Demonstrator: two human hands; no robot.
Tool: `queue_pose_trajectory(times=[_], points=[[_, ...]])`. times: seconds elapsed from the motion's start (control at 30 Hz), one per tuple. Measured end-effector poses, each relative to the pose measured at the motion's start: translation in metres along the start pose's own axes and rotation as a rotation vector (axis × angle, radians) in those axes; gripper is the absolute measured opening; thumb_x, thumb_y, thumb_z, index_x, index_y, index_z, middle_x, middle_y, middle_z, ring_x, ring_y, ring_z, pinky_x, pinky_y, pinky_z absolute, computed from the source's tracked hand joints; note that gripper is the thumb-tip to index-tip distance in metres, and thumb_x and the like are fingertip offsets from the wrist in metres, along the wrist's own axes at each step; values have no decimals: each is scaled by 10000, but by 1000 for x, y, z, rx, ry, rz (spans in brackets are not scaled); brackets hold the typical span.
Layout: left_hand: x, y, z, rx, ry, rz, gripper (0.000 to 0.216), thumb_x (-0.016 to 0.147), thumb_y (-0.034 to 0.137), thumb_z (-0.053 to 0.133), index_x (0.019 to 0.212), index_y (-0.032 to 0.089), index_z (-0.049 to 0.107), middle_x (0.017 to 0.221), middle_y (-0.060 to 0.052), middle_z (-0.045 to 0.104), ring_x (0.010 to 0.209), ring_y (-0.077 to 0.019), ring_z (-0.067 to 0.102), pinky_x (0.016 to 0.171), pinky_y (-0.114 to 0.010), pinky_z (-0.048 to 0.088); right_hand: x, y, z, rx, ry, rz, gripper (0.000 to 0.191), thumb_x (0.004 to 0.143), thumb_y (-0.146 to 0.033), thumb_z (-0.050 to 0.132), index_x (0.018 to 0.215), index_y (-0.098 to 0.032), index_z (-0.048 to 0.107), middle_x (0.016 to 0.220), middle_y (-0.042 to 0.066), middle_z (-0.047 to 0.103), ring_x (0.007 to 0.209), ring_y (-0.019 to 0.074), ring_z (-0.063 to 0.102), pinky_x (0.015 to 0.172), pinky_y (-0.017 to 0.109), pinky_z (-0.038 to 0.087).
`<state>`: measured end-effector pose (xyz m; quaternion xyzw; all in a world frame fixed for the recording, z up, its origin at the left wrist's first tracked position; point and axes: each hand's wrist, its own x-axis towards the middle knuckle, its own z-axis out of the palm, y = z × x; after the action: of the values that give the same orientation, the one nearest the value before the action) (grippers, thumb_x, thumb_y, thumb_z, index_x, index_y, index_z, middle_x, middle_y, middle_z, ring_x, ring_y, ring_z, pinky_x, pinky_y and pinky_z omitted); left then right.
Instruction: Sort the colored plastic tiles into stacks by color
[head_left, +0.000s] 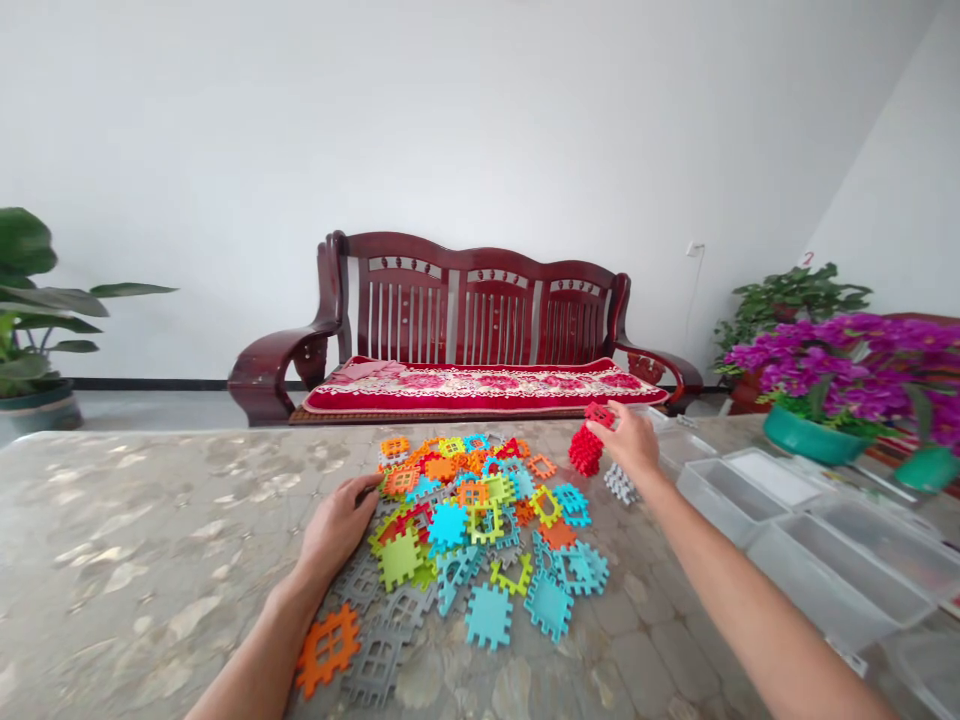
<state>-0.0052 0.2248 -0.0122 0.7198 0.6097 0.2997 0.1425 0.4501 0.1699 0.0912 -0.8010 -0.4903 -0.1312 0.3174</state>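
Note:
My right hand pinches a red interlocking tile at the top of a stack of red tiles. Whether that tile touches the stack, I cannot tell. Close to this hand stands a small grey stack of tiles. My left hand rests on the table at the left edge of a loose pile of tiles, its fingers loosely bent and apart from any grip. An orange window tile lies by its fingertips. Turquoise, lime, orange, red and grey tiles overlap in the pile. Another orange window tile lies near my left forearm.
Clear plastic boxes line the right side of the patterned table. Purple flowers in a green pot stand behind them. Beyond the table is a wooden bench with a red cushion. A potted plant is at left.

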Motion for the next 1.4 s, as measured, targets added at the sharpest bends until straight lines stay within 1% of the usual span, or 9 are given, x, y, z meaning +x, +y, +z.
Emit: queue_pose_trajectory(times=[0.23, 0.4, 0.5, 0.63, 0.73, 0.87, 1.03, 1.23, 1.4], points=[[0, -1, 0, -11, 5, 0, 398, 876, 359, 456, 1141, 245, 730, 1205, -45, 727, 1096, -242, 664, 944, -329, 503, 6, 16, 2, -45, -76, 90, 590, 760, -552, 670, 1256, -236, 640, 1127, 101, 731, 1028, 313, 660, 862, 413, 494], [-1, 0, 0, -8, 4, -9, 395, 881, 350, 457, 1150, 241, 725, 1211, -50, 722, 1099, -239, 663, 960, -330, 495, -8, 1, 5, 21, 38, -61, 506, 801, -457, 663, 1234, -194, 655, 1209, 130, 701, 1103, 309, 620, 973, 436, 450], [-2, 2, 0, -20, -1, -17, 390, 885, 343, 461, 1155, 236, 721, 1227, -55, 714, 1092, -237, 665, 975, -337, 488, -33, -29, 13, 183, -14, -234, 352, 821, -341, 655, 1140, -199, 699, 1167, 94, 719, 1086, 264, 623, 1007, 409, 440], [-3, 4, -1, -43, -1, -17, 369, 883, 307, 474, 1150, 239, 720, 1225, -45, 718, 1110, -223, 655, 1002, -332, 474, -86, -84, 28, 361, -320, -481, 231, 836, -197, 638, 1040, -244, 736, 1031, 36, 752, 991, 206, 648, 928, 352, 486], [-3, 5, -2, -58, -2, -24, 370, 890, 290, 470, 1162, 236, 714, 1224, -45, 720, 1127, -217, 649, 1009, -331, 471, -121, -125, 36, 400, -440, -673, 219, 836, -150, 650, 995, -263, 751, 997, 19, 756, 1015, 206, 630, 953, 363, 469], [-3, 6, -3, -59, -1, -33, 381, 900, 272, 448, 1173, 225, 710, 1220, -51, 720, 1121, -222, 652, 986, -328, 484, -144, -166, 44, 408, -540, -786, 284, 828, -170, 657, 1085, -265, 732, 1064, 23, 748, 1031, 200, 621, 962, 351, 461], [-3, 6, -2, -54, 2, -21, 382, 893, 267, 448, 1162, 211, 713, 1200, -54, 726, 1123, -222, 654, 979, -313, 485, -148, -192, 43, 280, -649, -941, 500, 741, -183, 661, 1237, -246, 650, 1268, 44, 676, 1157, 244, 564, 996, 384, 441], [-3, 4, 0, -61, 16, -13, 372, 888, 275, 458, 1150, 223, 717, 1205, -48, 726, 1119, -216, 658, 979, -307, 486, -158, -196, 40, 152, -593, -979, 380, 786, -175, 591, 1157, -227, 656, 1157, 67, 688, 1084, 249, 581, 935, 383, 465], [-3, 3, 1, -57, 14, -10, 373, 892, 286, 458, 1158, 225, 712, 1205, -48, 724, 1117, -216, 656, 979, -307, 484, -163, -191, 37, 252, -496, -922, 453, 792, -153, 589, 1237, -235, 615, 1180, 71, 662, 1091, 241, 590, 944, 379, 485]])
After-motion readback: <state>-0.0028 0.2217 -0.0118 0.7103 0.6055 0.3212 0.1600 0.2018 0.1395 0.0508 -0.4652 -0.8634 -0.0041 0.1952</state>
